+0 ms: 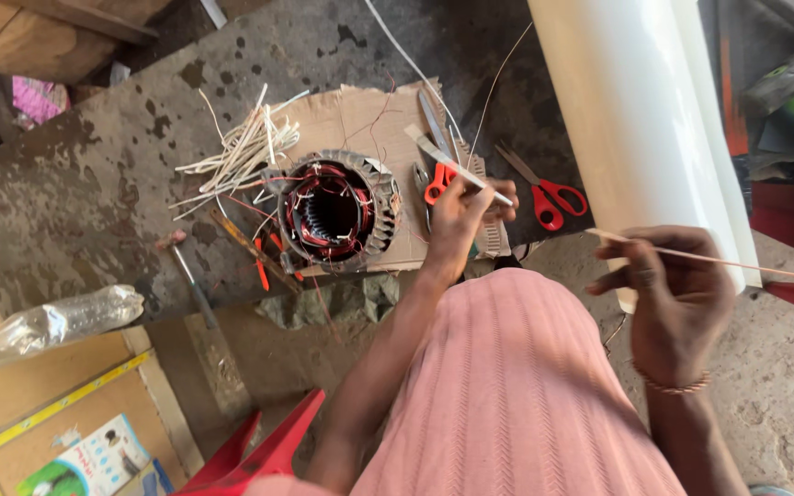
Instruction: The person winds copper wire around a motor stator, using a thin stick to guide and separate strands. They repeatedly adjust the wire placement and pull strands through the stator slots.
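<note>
A heavy, rigid round steel motor stator with red copper windings [337,211] is seen resting on brown cardboard [360,115]. Beside it, a thin, pale, flexible insulating strip [457,163] is pinched by the left hand [461,220]; it seems light and easily creased, best gripped near its end. A slim stick [737,265] is pinched by the right hand [677,294].

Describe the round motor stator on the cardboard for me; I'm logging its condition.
The motor stator is a ring of grey laminated metal, lying flat with its dark bore facing up. Red and copper-coloured windings line the inside, with loose wire ends straying over the rim. It rests on a sheet of cardboard, beside a bundle of white strips. Neither hand touches it.
</note>
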Demonstrator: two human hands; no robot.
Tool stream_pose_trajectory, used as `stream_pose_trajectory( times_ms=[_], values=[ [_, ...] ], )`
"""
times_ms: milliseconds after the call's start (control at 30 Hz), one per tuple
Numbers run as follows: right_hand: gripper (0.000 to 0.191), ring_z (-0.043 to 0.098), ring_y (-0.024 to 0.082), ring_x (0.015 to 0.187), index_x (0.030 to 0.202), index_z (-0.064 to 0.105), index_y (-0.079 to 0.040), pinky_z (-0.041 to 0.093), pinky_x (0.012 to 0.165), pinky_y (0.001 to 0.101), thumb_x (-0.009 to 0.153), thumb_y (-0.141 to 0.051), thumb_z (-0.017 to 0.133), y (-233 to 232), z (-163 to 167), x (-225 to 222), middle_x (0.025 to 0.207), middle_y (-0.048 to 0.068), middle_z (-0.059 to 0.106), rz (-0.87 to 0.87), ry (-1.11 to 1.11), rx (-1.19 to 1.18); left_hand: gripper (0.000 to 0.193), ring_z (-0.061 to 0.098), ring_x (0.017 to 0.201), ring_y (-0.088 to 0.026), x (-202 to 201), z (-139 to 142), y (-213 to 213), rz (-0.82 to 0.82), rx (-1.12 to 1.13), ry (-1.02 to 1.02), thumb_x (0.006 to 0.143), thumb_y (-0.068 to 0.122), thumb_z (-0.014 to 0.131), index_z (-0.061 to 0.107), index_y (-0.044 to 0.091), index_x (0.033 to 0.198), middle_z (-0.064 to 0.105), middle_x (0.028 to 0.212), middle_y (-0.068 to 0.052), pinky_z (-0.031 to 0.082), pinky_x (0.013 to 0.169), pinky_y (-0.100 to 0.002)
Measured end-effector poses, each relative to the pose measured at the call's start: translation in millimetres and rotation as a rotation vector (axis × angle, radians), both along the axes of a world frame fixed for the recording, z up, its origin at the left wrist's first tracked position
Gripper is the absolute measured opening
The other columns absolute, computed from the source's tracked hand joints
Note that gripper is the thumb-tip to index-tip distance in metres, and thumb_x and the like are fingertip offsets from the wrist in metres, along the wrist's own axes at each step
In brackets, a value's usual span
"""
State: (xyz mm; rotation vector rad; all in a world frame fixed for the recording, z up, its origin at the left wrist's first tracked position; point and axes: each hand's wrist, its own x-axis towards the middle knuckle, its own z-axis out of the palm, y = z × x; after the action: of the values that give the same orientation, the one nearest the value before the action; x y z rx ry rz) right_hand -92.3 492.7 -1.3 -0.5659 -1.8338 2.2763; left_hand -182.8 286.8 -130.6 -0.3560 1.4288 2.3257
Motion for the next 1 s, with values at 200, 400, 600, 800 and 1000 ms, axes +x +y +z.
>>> stream_pose_trajectory(
  times_ms=[200,400,600,800,1000],
  values=[
    [0.014,0.074,0.023,0.099,0.116,0.053,0.006,0.066,0.077,0.0349,0.107,0.004,0.063,-79,30,-1,0.114,0.023,0.07,0.076,0.098,0.023,0.025,0.074,0.103,-0.025,36,99,-49,0.159,0.346,0.04,0.104,0.0,0.066,0.058,0.004,0.127,0.072,0.114,-0.015,0.064,0.089,-0.037],
    [0.025,0.074,0.022,0.095,0.121,0.05,0.004,0.067,0.086,0.0335,0.104,0.011,0.067,-148,62,-3,0.112,0.023,0.066,0.091,0.353,0.115,0.039,0.073,0.112,-0.025,54,151,-96,0.236,0.543,0.073,0.104,-0.005,0.065,0.055,0.004,0.14,0.072,0.118,-0.013,0.062,0.096,-0.035],
    [0.027,0.073,0.021,0.095,0.113,0.049,0.002,0.066,0.085,0.0319,0.096,0.01,0.068,-193,78,-7,0.11,0.023,0.066,0.094,0.468,0.254,0.035,0.072,0.115,-0.023,70,171,-130,0.263,0.709,-0.002,0.106,-0.002,0.062,0.055,0.003,0.14,0.071,0.119,-0.012,0.062,0.097,-0.031],
    [0.027,0.074,0.021,0.094,0.114,0.05,0.002,0.065,0.083,0.0294,0.097,0.012,0.07,-214,73,1,0.109,0.023,0.066,0.083,0.467,0.262,0.031,0.071,0.116,-0.023,79,177,-145,0.253,0.729,-0.025,0.107,0.001,0.062,0.054,0.002,0.137,0.069,0.12,-0.011,0.061,0.099,-0.031],
    [0.024,0.073,0.02,0.098,0.116,0.05,0.004,0.066,0.087,0.0292,0.103,0.013,0.069,-218,62,7,0.111,0.023,0.066,0.112,0.508,0.258,0.026,0.071,0.116,-0.024,81,176,-151,0.252,0.729,-0.028,0.107,0.001,0.062,0.056,0.002,0.132,0.068,0.118,-0.011,0.061,0.1,-0.032]
  ],
)
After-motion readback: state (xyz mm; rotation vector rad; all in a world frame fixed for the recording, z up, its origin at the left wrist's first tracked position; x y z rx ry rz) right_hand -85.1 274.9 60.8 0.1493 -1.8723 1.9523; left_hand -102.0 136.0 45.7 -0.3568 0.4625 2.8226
